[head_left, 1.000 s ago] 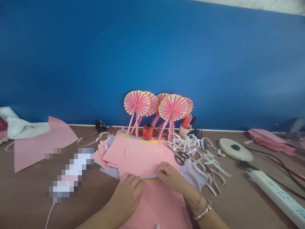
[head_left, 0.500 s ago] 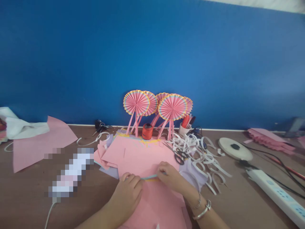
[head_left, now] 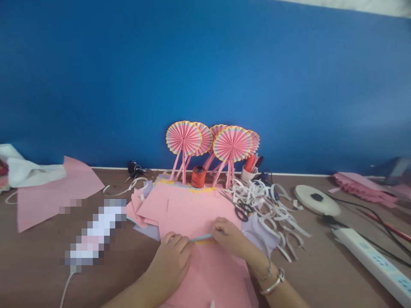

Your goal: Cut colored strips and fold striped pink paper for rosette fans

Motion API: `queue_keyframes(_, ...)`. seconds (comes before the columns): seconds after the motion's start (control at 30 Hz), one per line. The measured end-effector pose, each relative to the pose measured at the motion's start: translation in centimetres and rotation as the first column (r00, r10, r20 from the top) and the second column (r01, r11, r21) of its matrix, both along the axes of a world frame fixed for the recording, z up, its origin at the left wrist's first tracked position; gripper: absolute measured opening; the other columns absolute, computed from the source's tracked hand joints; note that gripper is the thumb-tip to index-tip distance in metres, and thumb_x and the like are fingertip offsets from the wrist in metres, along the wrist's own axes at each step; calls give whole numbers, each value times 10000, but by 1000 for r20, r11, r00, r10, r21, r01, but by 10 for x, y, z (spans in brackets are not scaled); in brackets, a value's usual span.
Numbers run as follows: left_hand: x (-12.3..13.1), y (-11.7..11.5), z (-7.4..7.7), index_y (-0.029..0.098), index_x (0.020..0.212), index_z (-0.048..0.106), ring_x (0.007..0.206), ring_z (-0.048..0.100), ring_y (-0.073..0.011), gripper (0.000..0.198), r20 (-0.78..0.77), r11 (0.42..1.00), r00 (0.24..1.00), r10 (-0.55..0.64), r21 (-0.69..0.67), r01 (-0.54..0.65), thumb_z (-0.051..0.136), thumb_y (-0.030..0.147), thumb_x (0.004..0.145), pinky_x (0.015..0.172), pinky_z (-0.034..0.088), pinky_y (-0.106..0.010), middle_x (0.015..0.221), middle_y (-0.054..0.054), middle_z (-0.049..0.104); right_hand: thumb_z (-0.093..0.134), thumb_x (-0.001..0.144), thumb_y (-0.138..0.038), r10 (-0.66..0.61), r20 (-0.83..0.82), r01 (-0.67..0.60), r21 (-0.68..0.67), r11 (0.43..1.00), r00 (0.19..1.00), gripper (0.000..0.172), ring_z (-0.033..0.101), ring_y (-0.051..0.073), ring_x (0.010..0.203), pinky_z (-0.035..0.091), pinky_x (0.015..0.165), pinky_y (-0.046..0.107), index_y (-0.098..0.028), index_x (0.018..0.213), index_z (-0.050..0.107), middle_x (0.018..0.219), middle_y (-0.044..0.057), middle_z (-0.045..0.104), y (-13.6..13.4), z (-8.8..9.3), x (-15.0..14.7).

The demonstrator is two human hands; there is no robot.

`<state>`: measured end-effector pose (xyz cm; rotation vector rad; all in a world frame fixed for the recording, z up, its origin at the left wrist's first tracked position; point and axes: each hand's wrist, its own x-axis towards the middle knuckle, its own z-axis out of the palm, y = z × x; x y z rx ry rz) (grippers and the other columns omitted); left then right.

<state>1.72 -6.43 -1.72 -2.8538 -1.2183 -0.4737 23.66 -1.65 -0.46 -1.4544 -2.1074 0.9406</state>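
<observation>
A thin blue paper strip (head_left: 201, 237) runs between my two hands, along the yellow-edged top of a large pink paper sheet (head_left: 212, 276). At the strip's left end, my left hand (head_left: 173, 259) rests on the paper with bent fingers pressed together. My right hand (head_left: 227, 235) is closed in a pinch at the other end, its fingertips partly hidden. Beyond them lies another pink sheet (head_left: 192, 209), on top of a stack. Round pleated paper fans (head_left: 233, 143) on pink sticks stand behind it, beside an orange spool of thread (head_left: 198, 177).
Scissors (head_left: 243, 211) and curled white paper strips (head_left: 266, 205) lie to the right. Farther right are a round cream-coloured device (head_left: 317, 200) and a white power strip (head_left: 375, 259). Keys (head_left: 137, 170) and loose pink paper (head_left: 58, 188) are on the left. A blue wall (head_left: 205, 64) rises behind.
</observation>
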Motion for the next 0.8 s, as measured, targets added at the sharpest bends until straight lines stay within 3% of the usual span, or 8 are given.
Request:
queue_keyframes(0.43,1,0,2,177,991,566,815,507,-182,206,10,1000,1000,-2,15,1,386,145,895,785,332,-357,901,-44,597,407,743,-104,-21,36,20,14,1000,999,230,443,143,705,347,656,269,-190,531,379,676,-9,456,-3,1,-3)
queue_keyframes(0.67,1,0,2,179,907,582,807,492,-182,173,0,1000,1000,-9,9,9,422,119,875,773,307,-357,903,-31,592,412,740,-94,-24,53,24,1,1000,998,241,438,144,712,341,656,270,-189,523,366,669,-9,448,-3,3,-4)
queue_keyframes(0.8,3,0,2,176,1066,560,826,490,-187,226,-56,1000,998,-6,3,6,416,154,893,779,299,-362,927,-38,589,402,742,-93,-21,56,22,-6,1000,998,247,441,148,725,344,672,275,-192,521,357,673,-5,449,-3,4,-5)
